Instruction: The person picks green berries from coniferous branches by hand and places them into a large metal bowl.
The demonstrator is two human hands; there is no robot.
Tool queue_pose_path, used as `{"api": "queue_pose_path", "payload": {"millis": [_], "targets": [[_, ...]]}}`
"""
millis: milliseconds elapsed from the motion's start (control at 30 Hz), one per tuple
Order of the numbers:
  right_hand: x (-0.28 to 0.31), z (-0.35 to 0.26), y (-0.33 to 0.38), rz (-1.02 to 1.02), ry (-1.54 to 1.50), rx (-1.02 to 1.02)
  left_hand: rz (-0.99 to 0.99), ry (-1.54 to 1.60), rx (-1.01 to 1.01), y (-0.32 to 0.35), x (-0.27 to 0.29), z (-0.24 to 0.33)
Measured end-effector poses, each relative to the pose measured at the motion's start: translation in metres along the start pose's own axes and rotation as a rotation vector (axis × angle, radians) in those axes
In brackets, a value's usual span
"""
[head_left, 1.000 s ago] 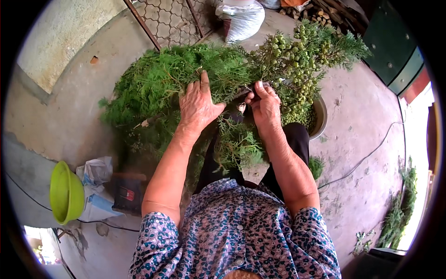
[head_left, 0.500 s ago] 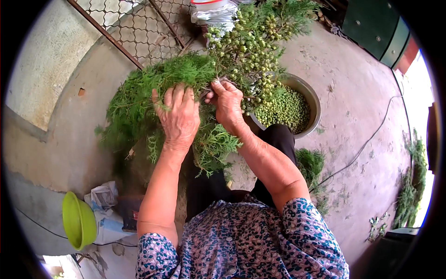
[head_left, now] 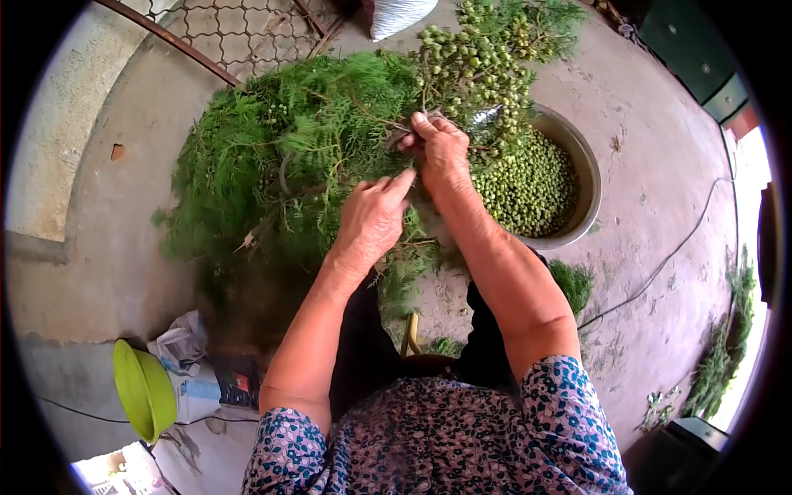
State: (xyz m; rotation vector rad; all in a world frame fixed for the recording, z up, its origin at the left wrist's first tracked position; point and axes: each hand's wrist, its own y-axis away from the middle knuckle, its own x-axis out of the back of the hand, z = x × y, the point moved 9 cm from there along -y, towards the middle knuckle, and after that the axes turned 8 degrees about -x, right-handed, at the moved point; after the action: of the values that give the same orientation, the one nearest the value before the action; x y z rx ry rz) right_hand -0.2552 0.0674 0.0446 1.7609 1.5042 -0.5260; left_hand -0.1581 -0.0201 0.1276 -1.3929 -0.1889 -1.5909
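My right hand (head_left: 444,150) is closed round the thin brown stems of a conifer branch (head_left: 474,70) that carries dense clusters of green cones. Just below and left of it is my left hand (head_left: 374,219), its index finger stretched toward the right hand and the other fingers curled under. What those curled fingers hold, if anything, is hidden. A large heap of feathery green foliage (head_left: 289,136) spreads left of both hands. At the right, partly beneath the cone clusters, a round metal basin (head_left: 591,177) holds many small green cones (head_left: 532,194).
A white sack (head_left: 400,18) and a metal lattice (head_left: 227,33) are at the far side. A lime-green plastic basin (head_left: 144,392) stands on its side at lower left near bags (head_left: 181,351). A cable (head_left: 660,239) crosses the right floor, where more cut foliage (head_left: 722,351) lies.
My left hand has come off the foliage and moved right, its spread fingers now mostly curled. My right hand still grips the stems. The view has shifted, showing more of the foliage heap.
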Motion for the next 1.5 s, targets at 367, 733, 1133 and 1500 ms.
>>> {"api": "queue_pose_path", "payload": {"millis": [367, 733, 1133, 1500], "targets": [[0.013, -0.034, -0.008, -0.156, 0.075, -0.026, 0.67, 0.36, 0.369, -0.034, 0.022, -0.076], [0.009, -0.038, 0.018, -0.145, 0.142, 0.072, 0.293, -0.072, 0.426, -0.047, -0.018, -0.081], [0.027, -0.082, 0.021, -0.017, 0.189, 0.081, 0.526, -0.043, 0.042, -0.092, -0.011, -0.032], [0.037, -0.101, 0.024, -0.117, 0.178, 0.259, 0.72, 0.151, -0.376, -0.09, -0.001, -0.007]]}}
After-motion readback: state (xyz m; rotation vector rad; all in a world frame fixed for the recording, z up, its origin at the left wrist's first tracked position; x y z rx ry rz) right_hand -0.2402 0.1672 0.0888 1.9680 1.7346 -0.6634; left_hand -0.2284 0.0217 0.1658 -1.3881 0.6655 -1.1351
